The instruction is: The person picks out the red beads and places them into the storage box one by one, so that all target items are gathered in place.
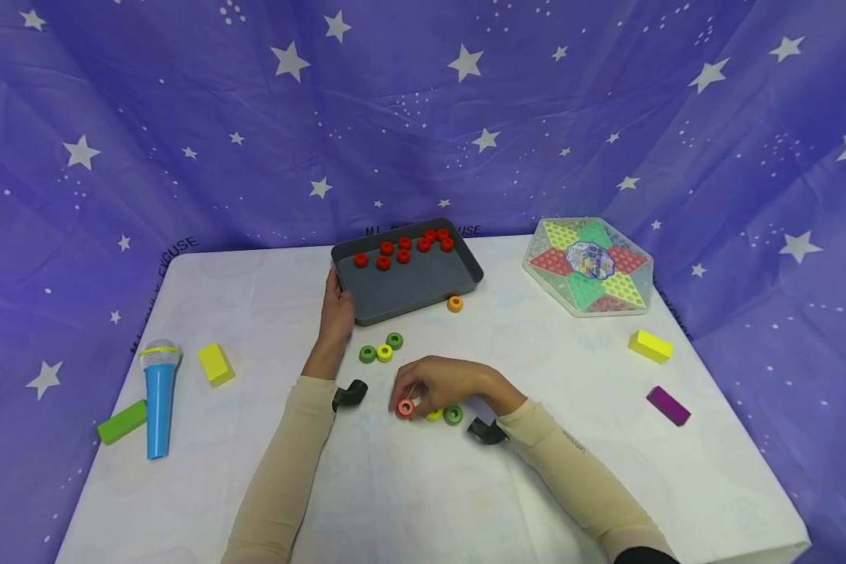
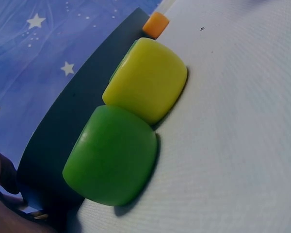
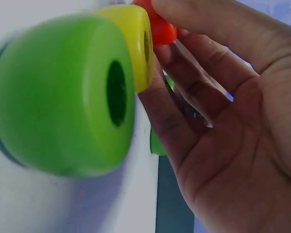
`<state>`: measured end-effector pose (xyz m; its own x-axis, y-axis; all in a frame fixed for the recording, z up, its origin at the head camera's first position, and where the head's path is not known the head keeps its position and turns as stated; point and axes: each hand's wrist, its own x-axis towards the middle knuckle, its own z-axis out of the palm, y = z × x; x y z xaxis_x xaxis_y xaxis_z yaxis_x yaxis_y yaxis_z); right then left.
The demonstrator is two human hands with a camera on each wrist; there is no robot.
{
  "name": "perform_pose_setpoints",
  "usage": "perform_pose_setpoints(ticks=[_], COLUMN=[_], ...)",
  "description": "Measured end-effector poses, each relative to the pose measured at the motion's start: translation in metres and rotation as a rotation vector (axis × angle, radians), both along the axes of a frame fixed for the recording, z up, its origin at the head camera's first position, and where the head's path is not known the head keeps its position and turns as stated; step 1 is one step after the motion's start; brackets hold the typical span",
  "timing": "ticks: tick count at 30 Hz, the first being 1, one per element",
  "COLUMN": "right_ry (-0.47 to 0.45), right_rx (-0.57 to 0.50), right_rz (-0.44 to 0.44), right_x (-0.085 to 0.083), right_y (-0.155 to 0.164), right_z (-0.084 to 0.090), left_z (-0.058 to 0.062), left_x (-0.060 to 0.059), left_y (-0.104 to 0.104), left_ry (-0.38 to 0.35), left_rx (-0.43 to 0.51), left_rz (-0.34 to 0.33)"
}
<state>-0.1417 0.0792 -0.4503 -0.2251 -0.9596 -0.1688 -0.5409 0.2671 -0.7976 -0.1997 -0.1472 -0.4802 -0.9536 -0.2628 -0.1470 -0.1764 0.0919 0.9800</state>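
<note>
My left hand (image 1: 335, 319) grips the left end of a grey tray (image 1: 416, 288), which sits at an angle near the back of the table. Several red beads (image 1: 404, 243) lie along the tray's far side. A red bead (image 3: 163, 32) is pinched between the thumb and fingers of my right hand (image 1: 453, 379), low over the table. Right beside that hand are a yellow bead (image 3: 136, 43) and a green bead (image 3: 53, 97), side by side. Between my hands and the tray, two green beads (image 2: 114, 158) sit with a yellow bead (image 2: 148, 80).
An orange bead (image 1: 454, 304) lies by the tray's front edge. At back right is a hexagonal board-game box (image 1: 588, 266). Yellow (image 1: 651, 346) and purple blocks (image 1: 668, 406) are on the right. A toy microphone (image 1: 158, 399), a green block (image 1: 122, 422) and a yellow block (image 1: 216, 365) are at left.
</note>
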Motion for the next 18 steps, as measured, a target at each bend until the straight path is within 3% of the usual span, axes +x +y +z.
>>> perform_pose_setpoints(ticks=[10,18], right_ry=[-0.033,-0.092], right_rx=[-0.050,-0.107], right_rz=[-0.150,-0.272], right_x=[-0.018,-0.050], right_y=[0.006,0.012], right_z=[0.003,0.013], left_z=[0.002,0.000], left_x=[0.000,0.000], left_y=[0.001,0.000], left_ry=[-0.018,-0.016], left_rx=[-0.010,-0.003], left_rz=[0.006,0.004])
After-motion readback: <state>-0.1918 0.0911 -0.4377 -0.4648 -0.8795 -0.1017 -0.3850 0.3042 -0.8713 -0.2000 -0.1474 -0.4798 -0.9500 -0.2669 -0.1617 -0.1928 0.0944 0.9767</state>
